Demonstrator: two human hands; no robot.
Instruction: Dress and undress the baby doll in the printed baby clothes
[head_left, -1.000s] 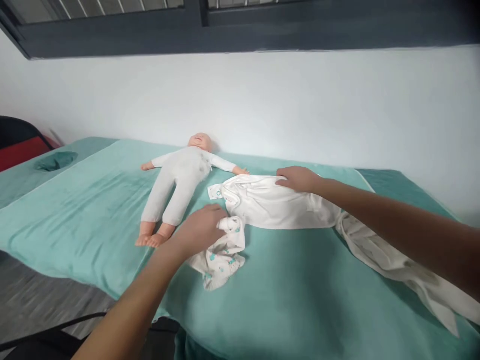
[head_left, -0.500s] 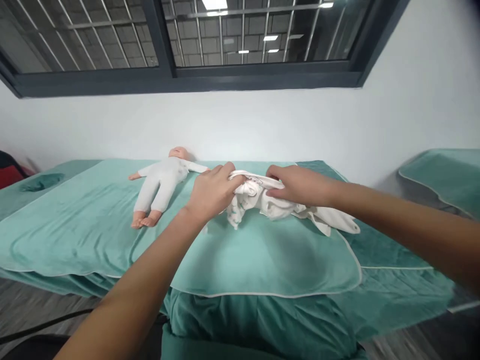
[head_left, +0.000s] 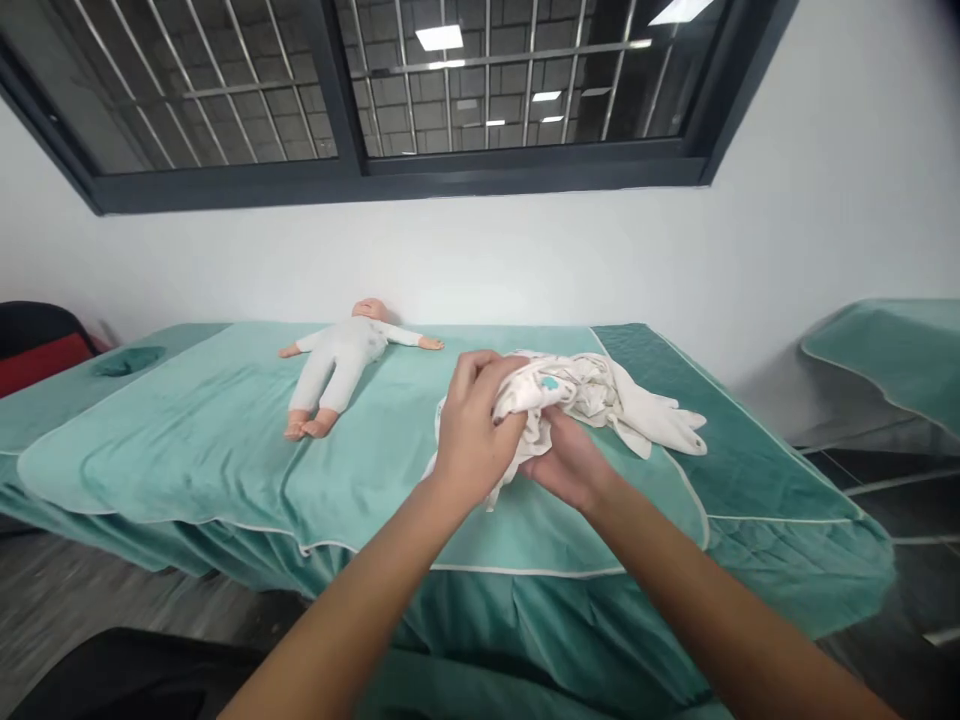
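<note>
A white piece of baby clothing (head_left: 536, 385) with small prints, one of them green, is bunched up between my hands. My left hand (head_left: 476, 425) grips its left side, with the thumb in front and the fingers over the top. Below the bundle, my right hand (head_left: 570, 460) has its fingers curled into the cloth, partly hidden by it. More white cloth (head_left: 660, 415) lies on the bed just right of the bundle; I cannot tell whether the two are joined. To the left, a baby doll (head_left: 341, 355) in a white suit lies on its back, arms spread.
Under everything is a bed with a green cover (head_left: 195, 430) edged in white piping. A dark-framed window (head_left: 525, 175) is set in the white wall behind it. A black and red chair (head_left: 45, 350) stands at far left, another green-covered surface (head_left: 892, 350) at right.
My right hand has moved down and left, from the cloth's upper edge to beneath it. The stretched edge between my hands has become a gathered bundle. The view has shifted slightly.
</note>
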